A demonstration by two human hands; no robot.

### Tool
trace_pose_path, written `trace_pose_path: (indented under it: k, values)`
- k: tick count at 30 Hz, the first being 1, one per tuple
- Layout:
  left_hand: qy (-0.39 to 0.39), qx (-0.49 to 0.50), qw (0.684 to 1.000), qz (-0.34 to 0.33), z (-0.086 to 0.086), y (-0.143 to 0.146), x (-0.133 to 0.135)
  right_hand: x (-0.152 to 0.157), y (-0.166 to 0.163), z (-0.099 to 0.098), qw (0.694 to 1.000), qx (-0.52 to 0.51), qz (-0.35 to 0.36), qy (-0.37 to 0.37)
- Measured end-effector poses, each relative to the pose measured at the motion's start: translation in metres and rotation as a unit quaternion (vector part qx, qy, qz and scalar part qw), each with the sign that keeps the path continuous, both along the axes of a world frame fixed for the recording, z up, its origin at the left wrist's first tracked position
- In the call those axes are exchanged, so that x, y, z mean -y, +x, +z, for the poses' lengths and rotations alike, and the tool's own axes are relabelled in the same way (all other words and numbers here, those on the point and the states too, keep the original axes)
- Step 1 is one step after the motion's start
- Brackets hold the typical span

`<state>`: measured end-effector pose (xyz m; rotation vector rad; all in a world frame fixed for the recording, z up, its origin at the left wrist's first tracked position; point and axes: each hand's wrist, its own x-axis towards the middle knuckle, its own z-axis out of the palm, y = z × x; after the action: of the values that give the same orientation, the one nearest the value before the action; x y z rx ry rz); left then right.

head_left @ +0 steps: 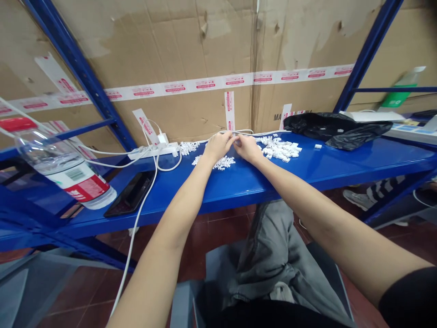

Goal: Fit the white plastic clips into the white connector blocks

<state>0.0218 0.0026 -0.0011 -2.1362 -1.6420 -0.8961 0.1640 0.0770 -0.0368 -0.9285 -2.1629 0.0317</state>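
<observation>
My left hand (217, 146) and my right hand (246, 147) meet above the blue shelf, fingertips pinched together. Whatever sits between the fingertips is too small to make out. Just below my left hand lies a pile of tiny white pieces (223, 162). To the right of my right hand spreads a heap of larger white plastic pieces (282, 149). Another small cluster of white pieces (187, 147) lies left of my left hand, beside a white power strip (153, 150).
A large clear bottle (82, 177) with a red cap leans at the left, near a black phone (131, 193). A white cable (141, 205) hangs over the front edge of the blue shelf (327, 168). A black plastic bag (334, 130) lies at the right; cardboard (191, 45) stands behind.
</observation>
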Motion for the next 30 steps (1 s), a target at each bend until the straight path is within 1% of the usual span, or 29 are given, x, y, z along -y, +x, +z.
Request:
trace_pose_path:
  k: [6, 12, 14, 16, 17, 18, 19, 20, 22, 26, 28, 30]
  values:
    - [-0.022, 0.003, 1.0, 0.003, 0.002, 0.001, 0.002, -0.005, -0.004, 0.0, 1.0, -0.013, 0.015, -0.021]
    - [-0.026, 0.043, 0.998, -0.035, 0.002, 0.0, 0.003, 0.0, -0.003, 0.005, 0.996, -0.046, 0.043, -0.062]
    - [-0.033, 0.064, 0.997, -0.041, 0.002, 0.0, 0.004, 0.005, -0.001, 0.009, 0.994, -0.063, 0.056, -0.075]
    - [-0.045, 0.127, 0.989, -0.066, 0.002, 0.002, 0.005, 0.01, 0.001, 0.012, 0.99, -0.073, 0.078, -0.092]
    - [-0.058, 0.192, 0.976, -0.082, 0.002, 0.003, 0.005, 0.012, 0.002, 0.014, 0.988, -0.075, 0.092, -0.101]
    - [-0.081, 0.282, 0.951, -0.102, 0.002, 0.003, 0.004, 0.014, 0.003, 0.014, 0.985, -0.076, 0.108, -0.109]
    - [-0.115, 0.384, 0.908, -0.118, 0.003, 0.004, 0.003, 0.015, 0.004, 0.015, 0.982, -0.077, 0.125, -0.118]
    - [-0.128, 0.419, 0.891, -0.117, 0.003, 0.005, 0.002, 0.016, 0.004, 0.014, 0.979, -0.08, 0.14, -0.126]
    - [-0.155, 0.465, 0.863, -0.121, 0.005, 0.005, 0.001, 0.018, 0.004, 0.014, 0.973, -0.085, 0.161, -0.139]
    - [-0.205, 0.54, 0.805, -0.136, 0.01, 0.004, 0.005, 0.022, 0.003, 0.012, 0.963, -0.065, 0.19, -0.181]
    - [-0.22, 0.563, 0.784, -0.142, 0.011, 0.003, 0.008, 0.022, 0.002, 0.012, 0.96, -0.058, 0.194, -0.193]
    - [-0.222, 0.576, 0.773, -0.147, 0.011, 0.001, 0.01, 0.021, 0.002, 0.013, 0.96, -0.057, 0.193, -0.197]
